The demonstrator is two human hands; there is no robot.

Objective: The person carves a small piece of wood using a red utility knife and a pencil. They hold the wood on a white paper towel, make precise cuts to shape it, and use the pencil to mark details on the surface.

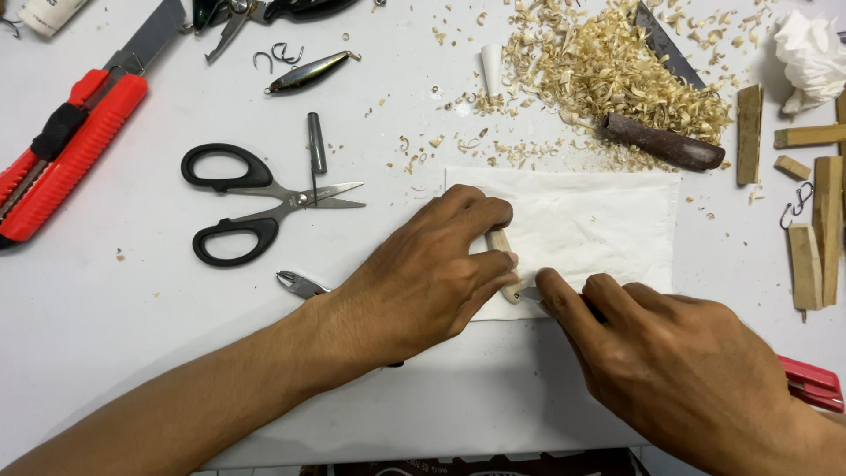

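My left hand (pixel 423 278) presses a small pale wooden piece (pixel 504 264) down on a white paper towel (pixel 599 225); most of the piece is hidden under the fingers. My right hand (pixel 679 361) holds a small blade tool, its metal tip (pixel 530 293) touching the lower end of the wooden piece. The tool's handle is hidden in the fist.
Black-handled scissors (pixel 256 198) lie to the left, a red utility knife (pixel 75 132) at far left. A fishing lure (pixel 308 72) and hooks lie at top. Wood shavings (pixel 608 75) and a dark-handled knife (pixel 665 141) sit behind the towel. Wooden sticks (pixel 815 220) lie right.
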